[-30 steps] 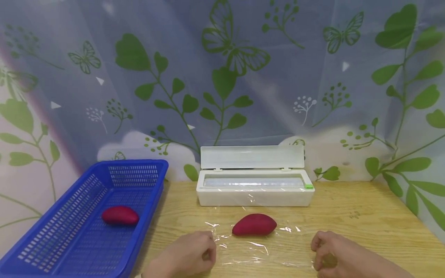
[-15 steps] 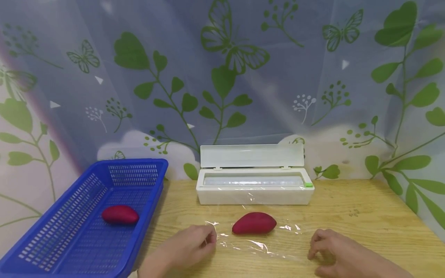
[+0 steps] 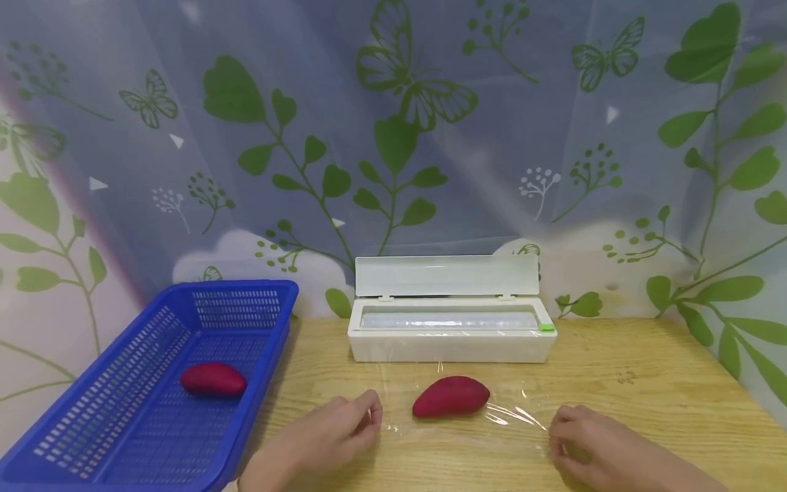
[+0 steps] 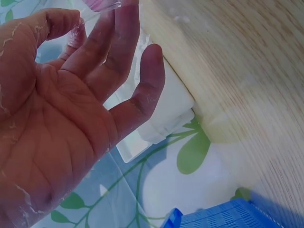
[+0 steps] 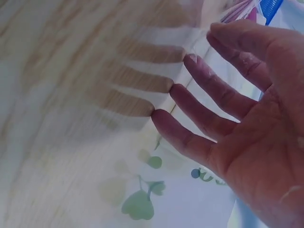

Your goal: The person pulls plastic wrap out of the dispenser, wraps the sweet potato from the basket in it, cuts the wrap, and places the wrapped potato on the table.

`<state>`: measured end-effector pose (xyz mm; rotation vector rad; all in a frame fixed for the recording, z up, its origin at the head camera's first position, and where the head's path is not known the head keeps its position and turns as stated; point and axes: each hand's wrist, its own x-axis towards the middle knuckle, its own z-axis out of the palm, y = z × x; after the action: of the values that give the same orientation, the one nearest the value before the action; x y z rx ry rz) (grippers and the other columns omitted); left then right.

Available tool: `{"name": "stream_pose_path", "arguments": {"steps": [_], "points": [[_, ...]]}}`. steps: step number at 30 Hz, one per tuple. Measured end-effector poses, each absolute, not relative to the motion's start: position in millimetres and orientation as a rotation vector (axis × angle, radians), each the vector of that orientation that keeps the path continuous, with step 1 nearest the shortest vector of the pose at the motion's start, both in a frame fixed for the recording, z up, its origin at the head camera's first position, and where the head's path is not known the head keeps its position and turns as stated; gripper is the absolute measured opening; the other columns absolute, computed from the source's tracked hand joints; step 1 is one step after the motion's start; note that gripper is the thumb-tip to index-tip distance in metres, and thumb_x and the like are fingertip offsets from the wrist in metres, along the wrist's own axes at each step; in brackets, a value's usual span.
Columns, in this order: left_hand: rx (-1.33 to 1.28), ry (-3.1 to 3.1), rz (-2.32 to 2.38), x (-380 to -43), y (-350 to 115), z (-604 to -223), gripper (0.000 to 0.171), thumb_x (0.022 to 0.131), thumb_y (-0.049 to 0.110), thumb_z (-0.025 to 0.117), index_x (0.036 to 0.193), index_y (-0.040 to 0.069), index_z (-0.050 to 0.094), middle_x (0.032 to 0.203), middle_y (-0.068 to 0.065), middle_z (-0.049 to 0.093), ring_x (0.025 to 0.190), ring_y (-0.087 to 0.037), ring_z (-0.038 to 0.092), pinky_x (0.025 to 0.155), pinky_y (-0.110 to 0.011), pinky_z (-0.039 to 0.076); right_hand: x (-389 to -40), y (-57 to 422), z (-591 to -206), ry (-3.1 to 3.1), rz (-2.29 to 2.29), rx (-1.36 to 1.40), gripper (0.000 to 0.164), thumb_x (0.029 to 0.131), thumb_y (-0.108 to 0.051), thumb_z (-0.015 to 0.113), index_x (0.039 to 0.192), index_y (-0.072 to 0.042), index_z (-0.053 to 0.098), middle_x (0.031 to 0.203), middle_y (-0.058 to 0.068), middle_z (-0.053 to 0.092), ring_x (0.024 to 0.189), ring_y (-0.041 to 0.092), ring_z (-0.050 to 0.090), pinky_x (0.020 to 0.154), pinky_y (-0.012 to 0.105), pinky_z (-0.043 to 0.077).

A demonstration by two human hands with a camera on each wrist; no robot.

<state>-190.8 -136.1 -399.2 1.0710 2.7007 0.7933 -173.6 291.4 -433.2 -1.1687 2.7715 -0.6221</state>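
Beyond the left hand (image 3: 338,430) pinching film (image 4: 108,6), only its wrist view shows outer fingers (image 4: 142,90); new creases (image 3: 513,414) reach the right hand's (image 3: 593,444) pinching grip.

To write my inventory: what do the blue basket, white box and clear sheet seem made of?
Blue basket: plastic, slightly glossy; moulded-looking lattice walls.
White box: probably hard plastic, smooth; stiff, hinged lid.
Clear sheet: likely thin plastic film, shiny; transparent with sharp glints.

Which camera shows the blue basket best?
The head view: it shows the blue basket nearly whole, with its mesh walls and the dark red object lying inside. The left wrist view catches only part of it at the bottom edge; the right wrist view, just a sliver at top right.
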Motion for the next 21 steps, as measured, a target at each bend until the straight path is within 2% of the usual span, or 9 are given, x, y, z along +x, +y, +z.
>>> {"name": "stream_pose_path", "arguments": {"steps": [3,6,11,15,21], "points": [[1.021,2.691,0.787,-189,-137,-399,0.010,0.099,0.017,0.054,0.094,0.026,0.054,0.062,0.019,0.040,0.055,0.004,0.036,0.050,-0.016,0.034,-176,295,-433,2.705,-0.719,-1.169,0.018,0.097,-0.016,0.068,0.088,-0.029,0.060,0.091,-0.023,0.054,0.081,-0.010,0.044,0.064,0.020,0.044],[0.976,2.669,0.795,-188,-138,-398,0.010,0.099,0.019,0.054,0.094,0.027,0.054,0.061,0.019,0.042,0.054,0.004,0.035,0.049,-0.017,0.033,-177,300,-432,2.603,-0.850,-1.179,0.015,0.099,-0.012,0.065,0.093,-0.025,0.062,0.093,-0.021,0.060,0.083,-0.010,0.048,0.064,0.019,0.046],[0.981,2.665,0.841,-190,-139,-396,0.012,0.101,0.018,0.054,0.094,0.027,0.054,0.068,0.017,0.051,0.060,0.004,0.045,0.057,-0.017,0.043,-174,306,-428,2.572,-0.969,-1.171,0.018,0.099,-0.006,0.064,0.102,-0.024,0.065,0.098,-0.016,0.068,0.087,-0.009,0.054,0.065,0.021,0.050],[1.006,2.693,0.905,-195,-138,-393,0.012,0.102,0.018,0.054,0.094,0.027,0.054,0.078,0.015,0.061,0.072,0.004,0.056,0.068,-0.020,0.050,-174,308,-422,2.718,-0.947,-1.229,0.025,0.095,-0.003,0.068,0.100,-0.027,0.063,0.095,-0.017,0.067,0.086,-0.008,0.056,0.066,0.021,0.050],[1.003,2.704,0.992,-200,-137,-393,0.010,0.101,0.014,0.056,0.097,0.023,0.054,0.081,0.012,0.063,0.076,0.001,0.059,0.071,-0.021,0.053,-178,306,-419,2.843,-0.937,-1.326,0.033,0.091,0.003,0.070,0.098,-0.027,0.061,0.091,-0.017,0.066,0.087,-0.007,0.057,0.066,0.023,0.053]]}}
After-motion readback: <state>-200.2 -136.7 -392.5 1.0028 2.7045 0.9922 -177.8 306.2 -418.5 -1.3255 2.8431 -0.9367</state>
